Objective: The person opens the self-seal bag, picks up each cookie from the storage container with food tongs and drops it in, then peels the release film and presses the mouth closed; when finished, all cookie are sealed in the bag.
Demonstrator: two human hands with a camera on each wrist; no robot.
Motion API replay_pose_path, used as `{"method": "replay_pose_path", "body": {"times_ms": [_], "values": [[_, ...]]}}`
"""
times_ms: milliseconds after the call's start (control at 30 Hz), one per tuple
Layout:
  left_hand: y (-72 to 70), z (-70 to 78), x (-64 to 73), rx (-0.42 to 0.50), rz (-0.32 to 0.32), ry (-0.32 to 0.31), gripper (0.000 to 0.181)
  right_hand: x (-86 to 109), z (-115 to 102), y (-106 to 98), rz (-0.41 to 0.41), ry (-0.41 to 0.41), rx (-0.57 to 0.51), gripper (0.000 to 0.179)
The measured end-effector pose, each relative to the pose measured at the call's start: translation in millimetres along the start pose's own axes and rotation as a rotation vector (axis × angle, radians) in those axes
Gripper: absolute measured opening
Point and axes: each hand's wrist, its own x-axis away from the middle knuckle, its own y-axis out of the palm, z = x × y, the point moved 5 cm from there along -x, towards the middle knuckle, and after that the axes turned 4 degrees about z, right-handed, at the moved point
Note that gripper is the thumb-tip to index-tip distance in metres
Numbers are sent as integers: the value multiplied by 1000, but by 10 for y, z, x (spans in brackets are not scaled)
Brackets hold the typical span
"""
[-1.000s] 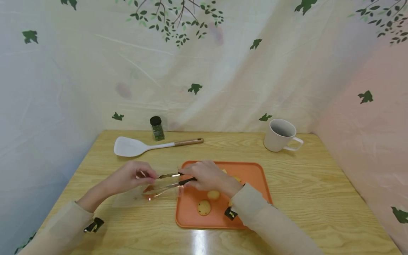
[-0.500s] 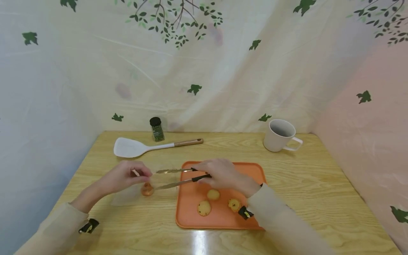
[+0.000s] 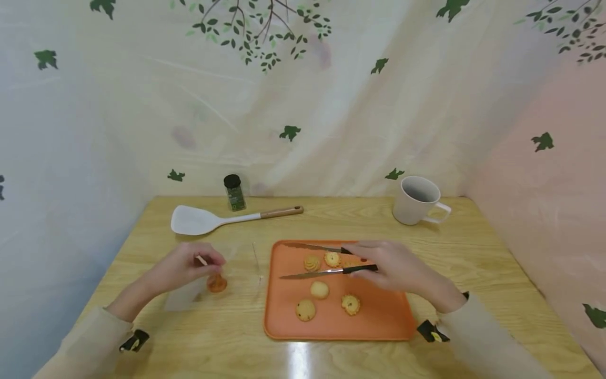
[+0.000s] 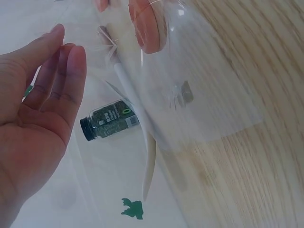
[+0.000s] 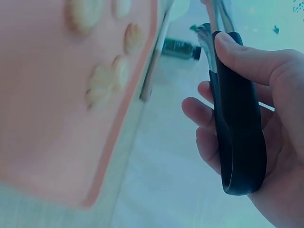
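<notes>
The left hand (image 3: 193, 264) pinches a clear, thin plastic bag (image 4: 213, 107) between thumb and fingertips, above the counter left of the tray. A reddish-brown, rounded piece (image 3: 217, 285) shows inside it, and the bag's mouth faces the tray's left rim. The right hand (image 3: 390, 267) grips a pair of metal tongs with black handles (image 5: 240, 114), thumb along one handle. The tongs' two arms are spread apart, tips pointing left over the tray, short of its left rim and well apart from the bag.

Beneath lies a flat orange tray with rounded corners and a low raised rim (image 3: 383, 321). Small golden-yellow baked cookies (image 3: 305, 310) sit on it, some ridged and some smooth, all inside the rim. Orange surface shows between the nearer cookies and the front and right rims. A narrow strip of counter separates the tray's left rim from the bag.

Behind the left hand, a white spatula with a brown wooden handle (image 3: 195, 220) lies crosswise, its handle ending behind the tray's back rim. A small glass jar with a black lid and green contents (image 3: 235, 197) stands upright behind it, near the counter's back edge. A pale grey-white mug (image 3: 411, 206) stands near that edge, right of the tray, handle pointing right. Broad pale wood of the counter (image 3: 478, 295) stretches from the tray to the slanting right edge.
</notes>
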Motion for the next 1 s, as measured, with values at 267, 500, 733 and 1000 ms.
{"method": "replay_pose_path", "body": {"times_ms": [267, 500, 733, 1000], "values": [[39, -28, 31, 11, -6, -20, 11, 572, 226, -130, 47, 86, -12, 55], [105, -44, 53, 26, -19, -12, 12, 872, 329, -201, 128, 44, -19, 54], [90, -49, 57, 15, -26, -19, 11, 1022, 414, -146, 102, -56, -37, 54], [73, -48, 46, -12, -46, -55, 13, 1160, 541, -83, 55, -60, -82, 53]]}}
